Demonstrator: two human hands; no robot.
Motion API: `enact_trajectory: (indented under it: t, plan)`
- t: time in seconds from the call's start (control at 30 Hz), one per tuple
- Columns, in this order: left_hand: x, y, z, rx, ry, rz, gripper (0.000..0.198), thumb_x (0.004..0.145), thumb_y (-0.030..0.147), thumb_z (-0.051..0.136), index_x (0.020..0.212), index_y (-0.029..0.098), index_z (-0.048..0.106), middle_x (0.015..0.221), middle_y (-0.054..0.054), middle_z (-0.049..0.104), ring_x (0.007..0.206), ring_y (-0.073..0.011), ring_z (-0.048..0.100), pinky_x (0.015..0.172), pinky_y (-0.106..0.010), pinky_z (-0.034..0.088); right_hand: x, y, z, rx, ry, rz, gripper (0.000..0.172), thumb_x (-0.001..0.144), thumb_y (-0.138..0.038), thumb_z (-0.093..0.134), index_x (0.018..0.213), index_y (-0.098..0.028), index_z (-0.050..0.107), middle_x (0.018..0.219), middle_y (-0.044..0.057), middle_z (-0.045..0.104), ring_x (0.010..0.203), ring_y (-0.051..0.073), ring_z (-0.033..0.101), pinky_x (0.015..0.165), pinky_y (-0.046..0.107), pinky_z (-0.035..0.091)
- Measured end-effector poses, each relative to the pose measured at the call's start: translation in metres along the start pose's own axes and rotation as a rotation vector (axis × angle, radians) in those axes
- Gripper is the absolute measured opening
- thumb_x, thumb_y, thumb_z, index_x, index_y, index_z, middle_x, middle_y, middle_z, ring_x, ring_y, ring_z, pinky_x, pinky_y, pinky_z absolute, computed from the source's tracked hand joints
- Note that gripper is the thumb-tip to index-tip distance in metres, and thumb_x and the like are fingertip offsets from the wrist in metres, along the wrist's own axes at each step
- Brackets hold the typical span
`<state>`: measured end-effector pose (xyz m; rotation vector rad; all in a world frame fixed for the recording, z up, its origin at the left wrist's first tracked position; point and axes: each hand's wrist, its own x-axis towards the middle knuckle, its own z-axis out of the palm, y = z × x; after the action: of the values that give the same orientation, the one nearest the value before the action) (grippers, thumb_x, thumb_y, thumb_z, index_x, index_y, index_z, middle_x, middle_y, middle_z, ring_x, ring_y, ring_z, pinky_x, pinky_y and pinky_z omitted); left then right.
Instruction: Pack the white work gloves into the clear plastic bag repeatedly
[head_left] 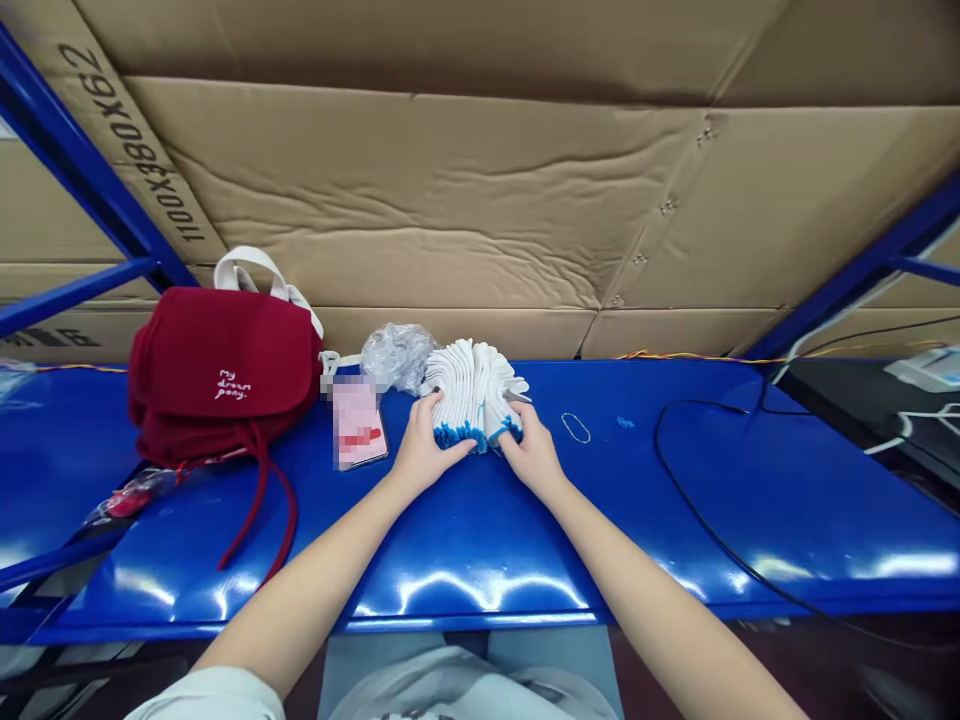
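Note:
A bundle of white knitted gloves (469,385) with blue cuffs stands on the blue table, folded in many layers and parted near its right side. My left hand (430,447) grips the left side of the bundle, its thumb along the blue cuffs. On the right, my right hand (529,447) holds the smaller part, fingers partly hidden behind it. A crumpled clear plastic bag (397,356) lies behind and left of the gloves. A thin pale loop (576,428) and a small blue scrap (625,422) rest to the right.
A red backpack (225,370) sits at the left with its straps hanging forward. Beside it lies a phone (360,425). A black cable (690,505) curves over the right of the blue table (480,540). Cardboard (420,190) stands behind, between blue frame posts.

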<state>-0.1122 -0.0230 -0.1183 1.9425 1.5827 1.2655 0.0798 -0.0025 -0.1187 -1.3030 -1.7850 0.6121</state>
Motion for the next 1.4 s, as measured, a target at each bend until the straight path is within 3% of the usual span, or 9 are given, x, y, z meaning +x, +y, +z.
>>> enact_trajectory:
  t: [0.13,0.4,0.8,1.13,1.4]
  plan:
    - [0.002,-0.001,-0.004,0.008,-0.049,0.017,0.073,0.067,0.035,0.074,0.126,0.019,0.035,0.127,-0.013,0.043,0.125,-0.0292,0.042,0.106,-0.046,0.033,0.000,0.000,-0.002,0.000,-0.013,-0.006,0.044,0.076,-0.030,0.053,0.118,-0.017,0.048,0.111,0.011,0.063,0.100,0.026,0.060,0.088,0.041,0.046]
    - [0.002,-0.002,-0.004,0.002,-0.028,0.011,0.072,0.067,0.034,0.073,0.125,0.019,0.035,0.127,-0.013,0.044,0.125,-0.0295,0.042,0.106,-0.046,0.033,-0.006,-0.001,0.005,-0.060,0.000,-0.121,0.074,0.067,-0.045,0.070,0.128,-0.017,0.039,0.125,0.017,0.051,0.119,0.031,0.049,0.098,0.046,0.040]
    - [0.002,-0.006,-0.002,0.027,-0.026,0.025,0.072,0.067,0.035,0.073,0.126,0.018,0.036,0.127,-0.013,0.045,0.124,-0.0295,0.043,0.104,-0.046,0.035,-0.004,0.004,0.004,-0.072,0.008,-0.144,0.064,0.070,-0.039,0.068,0.124,-0.017,0.042,0.124,0.017,0.053,0.117,0.031,0.052,0.097,0.048,0.043]
    - [0.001,-0.007,-0.001,0.019,-0.001,0.037,0.072,0.066,0.033,0.074,0.127,0.019,0.037,0.125,-0.012,0.045,0.122,-0.0298,0.044,0.103,-0.046,0.036,-0.005,-0.007,0.007,-0.107,0.038,-0.094,0.060,0.072,-0.031,0.062,0.127,-0.019,0.042,0.125,0.014,0.055,0.117,0.029,0.052,0.095,0.045,0.045]
    - [0.001,-0.006,-0.003,0.015,-0.024,0.042,0.072,0.067,0.034,0.074,0.126,0.017,0.037,0.126,-0.014,0.045,0.123,-0.0285,0.044,0.104,-0.044,0.035,-0.004,-0.001,0.001,-0.124,-0.028,-0.030,0.054,0.078,-0.029,0.053,0.129,-0.019,0.040,0.126,0.011,0.057,0.112,0.028,0.057,0.091,0.044,0.047]
